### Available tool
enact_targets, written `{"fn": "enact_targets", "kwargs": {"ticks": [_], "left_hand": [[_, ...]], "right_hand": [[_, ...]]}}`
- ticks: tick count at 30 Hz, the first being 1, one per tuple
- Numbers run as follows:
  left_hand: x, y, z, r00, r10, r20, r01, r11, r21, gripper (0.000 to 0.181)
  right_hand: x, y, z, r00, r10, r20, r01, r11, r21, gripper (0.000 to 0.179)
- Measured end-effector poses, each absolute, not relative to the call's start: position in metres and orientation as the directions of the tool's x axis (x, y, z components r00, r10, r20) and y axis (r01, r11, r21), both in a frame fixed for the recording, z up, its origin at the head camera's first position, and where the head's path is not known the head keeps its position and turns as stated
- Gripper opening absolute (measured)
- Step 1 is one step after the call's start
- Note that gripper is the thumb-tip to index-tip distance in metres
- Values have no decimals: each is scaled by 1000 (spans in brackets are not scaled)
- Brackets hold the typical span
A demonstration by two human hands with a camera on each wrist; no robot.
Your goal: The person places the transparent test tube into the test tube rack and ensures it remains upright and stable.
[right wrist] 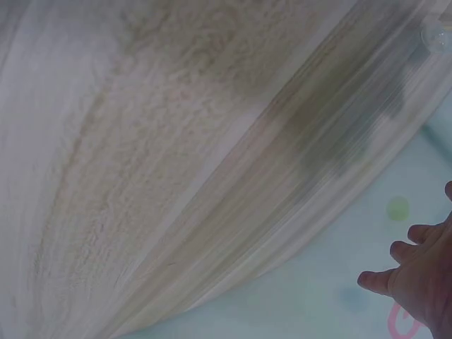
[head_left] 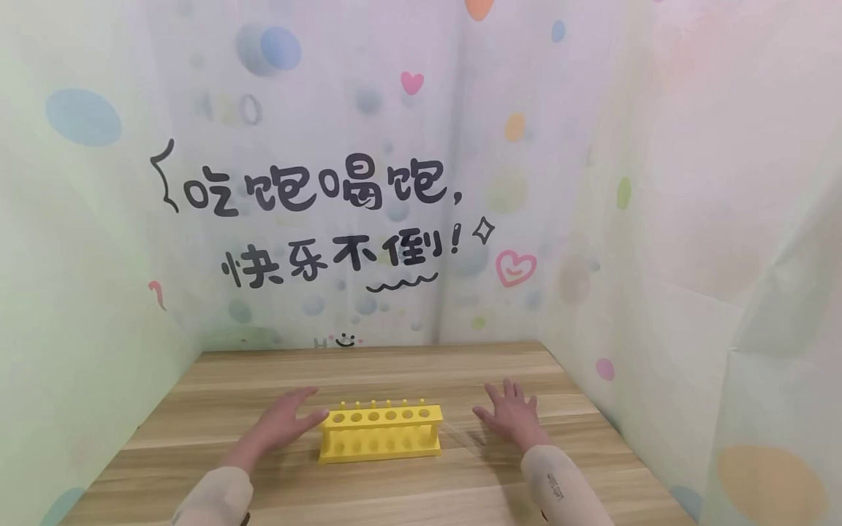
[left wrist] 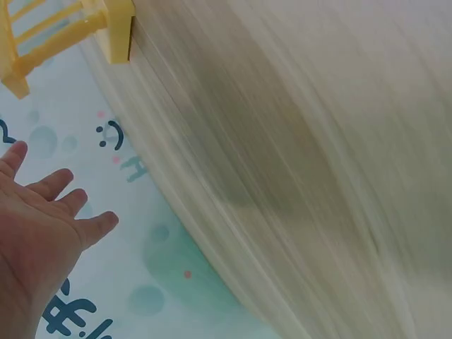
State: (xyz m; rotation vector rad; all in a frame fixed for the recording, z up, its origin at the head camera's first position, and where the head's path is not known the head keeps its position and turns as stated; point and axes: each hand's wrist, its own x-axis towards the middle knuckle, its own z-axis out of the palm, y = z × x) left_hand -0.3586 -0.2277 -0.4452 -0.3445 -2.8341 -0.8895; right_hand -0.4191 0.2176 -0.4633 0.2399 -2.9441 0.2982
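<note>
A yellow test tube rack [head_left: 382,418] stands on the wooden table, with several round holes along its top and a row of pegs behind; no tubes show in its holes. My left hand [head_left: 283,422] is beside the rack's left end, fingers extended, thumb tip right at the rack's edge in the head view. In the left wrist view its fingers spread apart with nothing in them. A clear, thin tube [head_left: 464,435] lies on the table right of the rack. Just beyond it, my right hand [head_left: 514,418] hovers with fingers spread, holding nothing.
The wood-grain table [head_left: 381,493] reaches back to a patterned curtain [head_left: 368,95] with dark lettering and coloured spots. More curtain [head_left: 684,219] closes off the right side, and another panel [head_left: 85,292] the left. In the right wrist view, a clear rounded end [right wrist: 438,37] shows at the top right.
</note>
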Motion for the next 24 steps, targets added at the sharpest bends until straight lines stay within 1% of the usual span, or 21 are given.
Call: {"fn": "enact_targets", "kwargs": {"ticks": [5, 15, 20, 24], "left_hand": [[-358, -225, -445, -957, 200, 212, 289, 738, 610, 76], [-354, -221, -449, -964, 182, 193, 265, 705, 657, 63], [-353, -222, -452, -958, 195, 209, 285, 688, 667, 57], [-354, -223, -454, -950, 206, 233, 310, 685, 659, 50]], "right_hand": [[-418, 216, -463, -968, -154, 197, -190, 965, -183, 66], [-419, 210, -463, -966, -150, 209, -195, 957, -215, 65], [-422, 205, -465, -967, -143, 209, -197, 944, -265, 65], [-423, 200, -465, -970, -133, 205, -197, 920, -338, 64]]}}
